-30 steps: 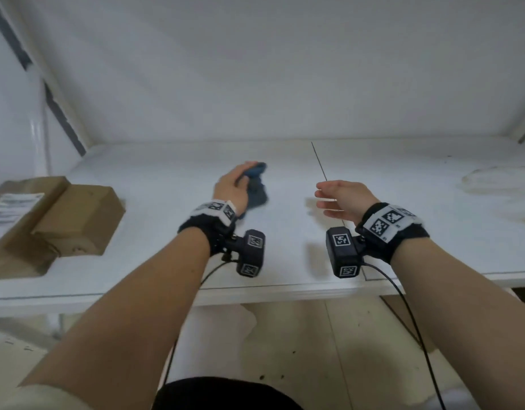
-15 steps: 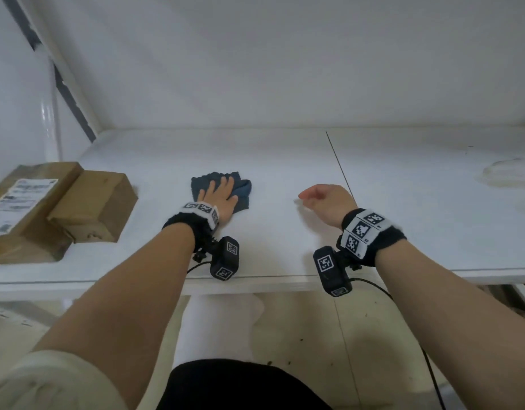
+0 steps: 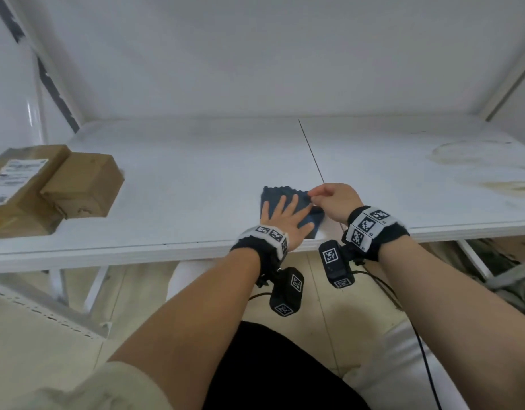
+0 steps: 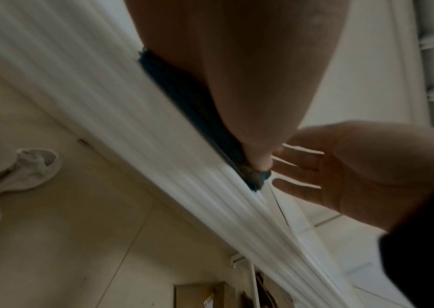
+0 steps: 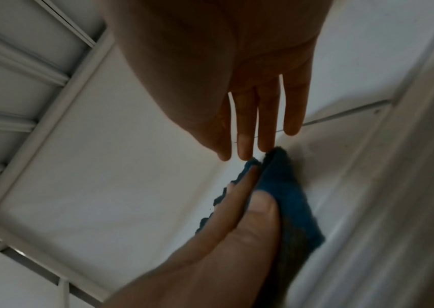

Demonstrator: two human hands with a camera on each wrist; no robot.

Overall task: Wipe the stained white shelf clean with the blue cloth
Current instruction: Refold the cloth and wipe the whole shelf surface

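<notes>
- The blue cloth [image 3: 287,207] has come across from the left part of the white shelf [image 3: 196,173] to sit just left of the dark seam [image 3: 313,156], close to the front edge, and the right hand [image 3: 333,199] has come in to meet it.
- Left hand [image 3: 280,216] lies flat on the cloth, fingers [image 3: 282,202] straight and spread, pressing it down rather than gripping.
- Right hand is at the cloth's corner nearest the seam. From the head view it looks like a pinch; the right wrist view shows straight fingers [image 5: 244,133] only reaching the corner. I cannot tell if it has hold yet.
- My read: they are straightening or refolding the cloth [image 5: 284,187] before the next pass.
- The brown ring stain [image 3: 474,156] sits well right of the seam, untouched, with more smears [image 3: 509,184] nearer the front. So the real wiping is still ahead.
- Risks now: the cloth's near edge [image 4: 199,108] lies right at the shelf lip, so a tug towards the body could drag it off onto the floor.
- If the right hand pulls while the left palm keeps pressing, the cloth will bunch instead of opening.
- A dry stain like that may only smear under a light pass, so it will want firm pressure.
- The cardboard boxes [image 3: 48,187] stand far left of the seam, well out of the way.
</notes>
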